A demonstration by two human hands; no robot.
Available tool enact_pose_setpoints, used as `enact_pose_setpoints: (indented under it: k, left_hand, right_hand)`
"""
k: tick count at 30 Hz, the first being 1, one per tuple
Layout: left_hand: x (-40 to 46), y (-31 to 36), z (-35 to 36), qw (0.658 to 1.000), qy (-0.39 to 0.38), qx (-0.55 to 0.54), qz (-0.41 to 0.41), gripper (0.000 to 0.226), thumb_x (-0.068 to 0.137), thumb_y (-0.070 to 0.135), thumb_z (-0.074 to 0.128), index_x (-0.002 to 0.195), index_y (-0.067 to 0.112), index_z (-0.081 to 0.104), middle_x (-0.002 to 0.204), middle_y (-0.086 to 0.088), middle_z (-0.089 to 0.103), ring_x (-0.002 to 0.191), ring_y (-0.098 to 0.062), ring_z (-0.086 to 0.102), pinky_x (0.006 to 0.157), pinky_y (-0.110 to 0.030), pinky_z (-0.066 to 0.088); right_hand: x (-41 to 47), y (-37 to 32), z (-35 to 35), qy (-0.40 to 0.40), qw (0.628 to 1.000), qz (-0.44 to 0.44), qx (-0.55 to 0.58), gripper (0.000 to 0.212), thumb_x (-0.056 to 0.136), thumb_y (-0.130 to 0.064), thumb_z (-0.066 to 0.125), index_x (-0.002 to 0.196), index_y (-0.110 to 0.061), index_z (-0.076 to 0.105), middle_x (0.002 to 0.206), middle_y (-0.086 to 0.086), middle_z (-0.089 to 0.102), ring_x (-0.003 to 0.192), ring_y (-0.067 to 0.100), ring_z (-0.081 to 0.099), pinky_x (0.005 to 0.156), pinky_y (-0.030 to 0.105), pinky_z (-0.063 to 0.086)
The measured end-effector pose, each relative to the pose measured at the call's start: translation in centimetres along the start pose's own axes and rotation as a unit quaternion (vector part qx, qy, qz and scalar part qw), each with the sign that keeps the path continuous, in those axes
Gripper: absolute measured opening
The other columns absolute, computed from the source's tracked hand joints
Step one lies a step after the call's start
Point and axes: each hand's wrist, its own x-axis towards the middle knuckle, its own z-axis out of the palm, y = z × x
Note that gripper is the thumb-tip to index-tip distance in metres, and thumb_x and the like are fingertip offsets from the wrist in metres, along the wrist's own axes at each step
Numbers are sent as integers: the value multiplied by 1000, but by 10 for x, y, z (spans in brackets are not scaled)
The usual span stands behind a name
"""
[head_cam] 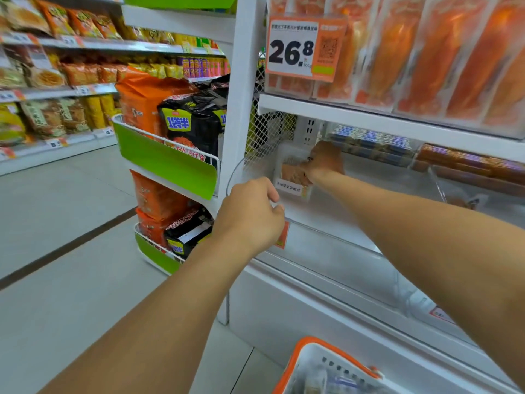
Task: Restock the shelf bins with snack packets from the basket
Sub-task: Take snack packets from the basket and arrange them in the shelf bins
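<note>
Both hands reach to the shelf: the right hand (324, 163) grips snack packets (292, 173) inside a clear bin (292, 191). Curled fingers of the left hand (251, 214) hold the bin's clear front edge.

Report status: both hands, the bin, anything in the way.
Right hand deep in the clear bin, fingers on orange packets. Left hand gripping the clear shelf-front edge. Basket below. Nothing blocking.

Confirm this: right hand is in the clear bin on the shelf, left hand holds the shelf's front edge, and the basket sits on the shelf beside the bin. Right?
Not quite. The head view shows the basket on the floor below the shelf, not beside the bin. The rest holds: right hand in the bin, left hand at the shelf's front edge.
</note>
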Motion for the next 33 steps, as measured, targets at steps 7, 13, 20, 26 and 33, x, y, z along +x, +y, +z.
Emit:
enact_pose_setpoints:
  k: [7,13,20,26,33]
  left_hand:
    - [-2,12,6,1000,-26,10,8,10,89,31,67,86,29,58,76,3,67,76,-16,65,74,-32,53]
    - [-17,39,24,989,-114,68,61,18,88,34,68,74,25,62,69,10,58,77,-18,60,68,-28,44]
    - [-56,62,50,904,-415,89,51,14,98,31,58,96,18,63,87,-4,72,75,-17,71,63,-29,56]
    - [-97,66,102,762,-595,251,46,22,99,36,54,116,22,60,106,-1,67,96,-16,68,74,-30,53]
    - [-102,79,107,771,-579,253,80,24,98,38,56,117,24,57,114,-2,66,98,-15,66,74,-30,51]
  right_hand:
    - [-21,1,-42,38,999,-12,-7,51,84,-34,77,119,-6,53,111,9,62,99,26,64,73,32,52]
    - [-89,21,-104,-10,993,-113,-38,33,82,-25,72,105,-3,64,101,14,67,88,32,65,77,43,56]
    - [-220,56,-149,30,979,-197,-44,26,85,-32,64,67,-14,58,62,-2,60,62,18,57,58,31,44]
    - [-366,167,-71,-396,915,-33,-73,38,81,-54,74,76,-17,66,74,2,62,71,19,57,67,33,47]
    - [-392,158,-13,-344,903,241,87,36,84,-30,75,60,-3,67,53,11,62,40,18,49,51,34,53]
